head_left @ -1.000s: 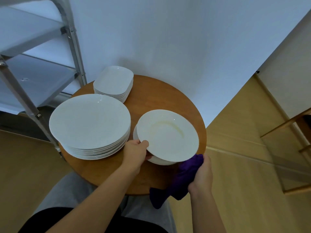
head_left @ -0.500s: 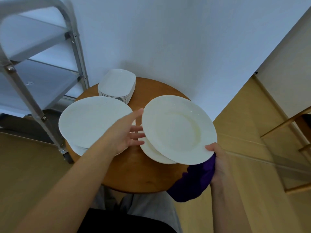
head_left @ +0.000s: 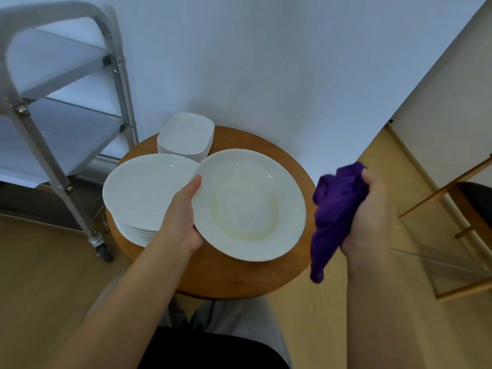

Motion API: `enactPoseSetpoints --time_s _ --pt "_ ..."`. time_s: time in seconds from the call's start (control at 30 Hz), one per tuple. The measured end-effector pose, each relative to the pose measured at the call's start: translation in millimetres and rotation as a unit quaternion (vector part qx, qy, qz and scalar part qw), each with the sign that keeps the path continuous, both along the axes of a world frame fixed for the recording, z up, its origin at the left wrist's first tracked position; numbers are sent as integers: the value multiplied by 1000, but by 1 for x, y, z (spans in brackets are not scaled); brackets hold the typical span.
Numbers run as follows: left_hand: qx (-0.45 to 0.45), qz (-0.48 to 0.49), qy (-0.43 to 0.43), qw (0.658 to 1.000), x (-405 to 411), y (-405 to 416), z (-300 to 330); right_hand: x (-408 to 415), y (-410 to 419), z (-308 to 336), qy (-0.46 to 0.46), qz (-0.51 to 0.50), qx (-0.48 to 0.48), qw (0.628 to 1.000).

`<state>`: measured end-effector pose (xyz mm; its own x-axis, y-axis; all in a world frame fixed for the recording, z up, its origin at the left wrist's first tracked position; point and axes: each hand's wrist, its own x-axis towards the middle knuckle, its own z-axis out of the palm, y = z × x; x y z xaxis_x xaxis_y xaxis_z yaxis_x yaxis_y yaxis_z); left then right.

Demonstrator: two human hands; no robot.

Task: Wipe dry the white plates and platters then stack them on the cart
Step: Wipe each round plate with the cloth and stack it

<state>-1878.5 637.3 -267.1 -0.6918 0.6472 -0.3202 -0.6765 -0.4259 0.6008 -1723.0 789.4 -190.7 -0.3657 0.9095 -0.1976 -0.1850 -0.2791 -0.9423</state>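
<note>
My left hand [head_left: 183,217] grips the left rim of a white deep plate [head_left: 250,206], thumb on top, and holds it tilted above the round wooden table [head_left: 234,280]. My right hand [head_left: 370,209] grips a bunched purple cloth [head_left: 335,209] to the right of the plate, apart from it. A stack of large white round plates [head_left: 143,187] sits on the table's left side. Behind it stands a stack of white rectangular platters [head_left: 186,137]. The metal cart [head_left: 56,145] with grey shelves stands at the left. Any plates under the held one are hidden.
A white wall rises right behind the table. Wooden furniture legs and a dark seat [head_left: 474,198] stand at the right over the wood floor. The cart's caster [head_left: 102,251] sits close to the table's left edge.
The plate has passed from my right hand to my left, which now grips its left rim. My right hand has let go and pulled away to the right with the cloth.
</note>
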Motion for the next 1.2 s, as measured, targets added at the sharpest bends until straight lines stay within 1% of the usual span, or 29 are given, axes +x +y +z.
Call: enactPoseSetpoints --time_s 0.03,0.07,0.1,0.13,0.17,0.2,0.23,0.27,0.33,0.4,0.5,0.6,0.7,0.77,0.8,0.87,0.97,1.03,1.1,1.2 --pt "-5 20 3 1000 6 1 -1 -4 -10 7 7 30 23 999" --pt "-9 35 4 999 12 2 -1 -10 -17 7 -35 75 62 995" --pt "-15 47 3 999 18 4 -2 -18 -26 3 -115 119 107 980" --pt "-19 54 1 998 22 5 -3 -25 -35 -5 -221 163 152 950" --pt "-16 55 1 998 26 5 -3 -32 -42 -19 -326 205 186 904" --pt "-9 53 2 999 29 5 -3 -38 -47 -35 -410 231 215 856" --pt "-4 52 2 999 32 3 -4 -44 -52 -50 -472 227 245 816" --pt "-5 52 2 999 36 2 -6 -49 -56 -60 -510 198 279 789" --pt "-8 51 12 999 43 -1 -9 -58 -59 -71 -541 123 326 765" --pt "-14 47 25 998 49 -4 -11 -67 -57 -75 -540 68 341 767" --pt "-37 40 55 997 55 -6 -8 -80 -55 -74 -516 61 366 772" --pt "-42 24 105 993 57 -5 -3 -95 -62 -73 -442 88 423 786" --pt "-18 51 109 993 53 -7 1 -95 -84 -74 -331 134 476 804" --pt "-8 68 93 993 47 -13 -1 -85 -99 -79 -274 207 494 799" --pt "-2 77 73 994 44 -16 -4 -78 -104 -83 -259 254 502 785" --pt "10 77 19 997 38 -25 -8 -61 -105 -90 -256 350 511 742" --pt "44 -15 -46 998 34 -34 -12 -35 -88 -94 -282 446 526 667" --pt "66 -56 -51 995 35 -36 -13 -19 -75 -93 -303 464 539 634" --pt "77 -64 -29 995 36 -36 -14 -8 -65 -92 -332 458 563 603" --pt "91 -84 18 992 35 -37 -11 0 -48 -91 -373 410 616 559"
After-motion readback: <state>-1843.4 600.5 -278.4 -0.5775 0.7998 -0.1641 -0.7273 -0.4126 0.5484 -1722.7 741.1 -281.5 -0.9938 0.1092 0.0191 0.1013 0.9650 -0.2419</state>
